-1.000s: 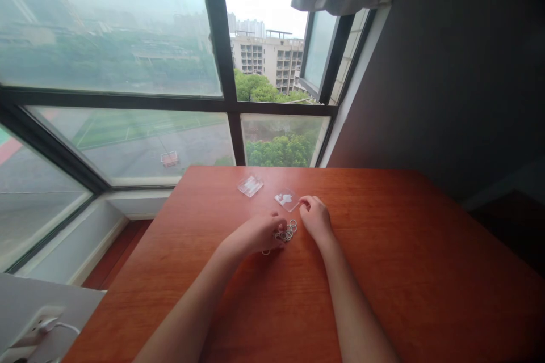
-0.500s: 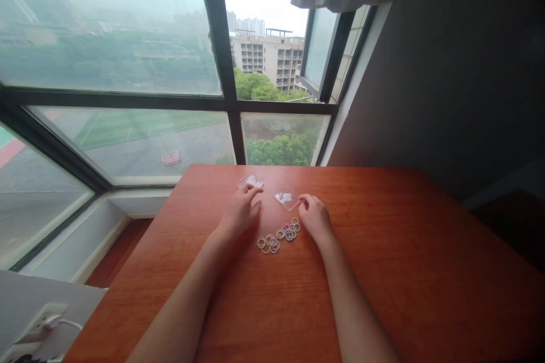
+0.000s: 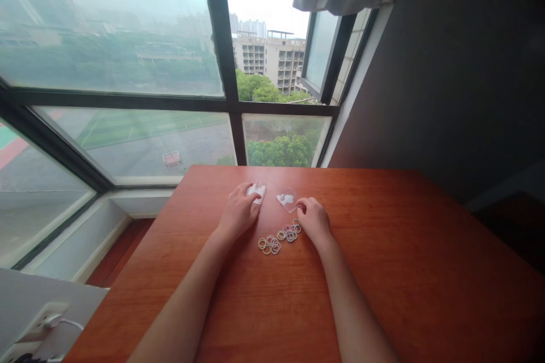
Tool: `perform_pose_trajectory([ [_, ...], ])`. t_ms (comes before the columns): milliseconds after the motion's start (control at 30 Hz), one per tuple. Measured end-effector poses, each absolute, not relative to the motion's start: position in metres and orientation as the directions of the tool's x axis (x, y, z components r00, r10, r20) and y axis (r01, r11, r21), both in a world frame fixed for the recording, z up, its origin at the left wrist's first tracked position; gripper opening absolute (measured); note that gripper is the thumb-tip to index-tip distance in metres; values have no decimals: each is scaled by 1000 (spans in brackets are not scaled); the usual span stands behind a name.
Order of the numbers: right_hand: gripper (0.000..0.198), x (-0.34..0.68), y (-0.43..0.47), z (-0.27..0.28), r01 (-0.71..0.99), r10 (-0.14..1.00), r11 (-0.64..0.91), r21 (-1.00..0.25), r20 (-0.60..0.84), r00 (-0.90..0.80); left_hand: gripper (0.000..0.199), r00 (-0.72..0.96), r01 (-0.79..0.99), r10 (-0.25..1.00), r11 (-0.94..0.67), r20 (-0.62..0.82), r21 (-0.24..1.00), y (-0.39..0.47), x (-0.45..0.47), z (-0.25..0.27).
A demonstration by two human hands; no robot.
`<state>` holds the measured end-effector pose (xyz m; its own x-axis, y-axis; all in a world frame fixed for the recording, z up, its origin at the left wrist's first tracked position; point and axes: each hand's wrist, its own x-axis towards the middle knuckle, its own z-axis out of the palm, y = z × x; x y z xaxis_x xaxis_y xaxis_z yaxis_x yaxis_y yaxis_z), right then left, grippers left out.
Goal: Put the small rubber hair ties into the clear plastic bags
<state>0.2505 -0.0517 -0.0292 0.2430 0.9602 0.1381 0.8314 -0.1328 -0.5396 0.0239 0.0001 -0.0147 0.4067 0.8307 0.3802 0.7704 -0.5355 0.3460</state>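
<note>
My left hand (image 3: 239, 211) is at the far part of the table, thumb and fingers closed on the left side of a clear, flat plastic piece with white markings (image 3: 259, 189). To its right, a second clear plastic piece with a white shape (image 3: 286, 198) lies flat on the table. My right hand (image 3: 314, 218) is curled with its fingertips pinched by that piece's right corner; whatever is between them is too small to make out. Several pale-coloured rings, like small hair ties (image 3: 290, 232), lie in a loose cluster between my hands, nearer to me.
The reddish-brown wooden table (image 3: 383, 249) reaches to the windows (image 3: 281, 136) at its far edge. A dark grey wall (image 3: 443, 79) rises on the right. At the lower left, a white plug (image 3: 53, 322) sits in a wall socket.
My left hand's fingers have closed round the left plastic piece, which has turned and shifted slightly right and nearer. The right hand has edged slightly left; the rings lie as before.
</note>
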Motion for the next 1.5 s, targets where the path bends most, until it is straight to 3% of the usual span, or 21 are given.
perform_pose_trajectory([
  [367, 16, 252, -57, -21, 801, 993, -29, -598, 74, 91, 10, 605, 585, 715, -698, 350, 413, -19, 54, -19],
  [600, 18, 253, -64, -14, 783, 1000, -13, -622, -2, 14, 13, 648, 589, 679, -734, 345, 339, -26, 57, -8],
  [733, 18, 254, -67, -3, 787, 1000, 14, -617, 15, -7, 23, 579, 651, 730, -682, 363, 334, -24, 48, 8],
  [800, 18, 254, -68, 4, 795, 999, 34, -606, 7, -37, 17, 575, 661, 762, -647, 297, 380, -22, 40, 17],
  [967, 15, 259, -72, 10, 812, 990, 72, -579, -61, -131, 7, 619, 696, 785, -531, -30, 482, -27, 26, 33],
  [1100, 16, 262, -79, 3, 777, 979, 93, -622, -84, -184, 19, 634, 719, 746, -471, -203, 511, -35, 26, 35],
  [1300, 16, 258, -87, 0, 775, 976, 135, -618, -54, -213, 15, 645, 737, 730, -516, -225, 438, -39, 37, 28],
  [1500, 14, 247, -85, -3, 783, 969, 222, -581, 39, -246, 15, 630, 754, 767, -566, -122, 334, -36, 48, 23],
])
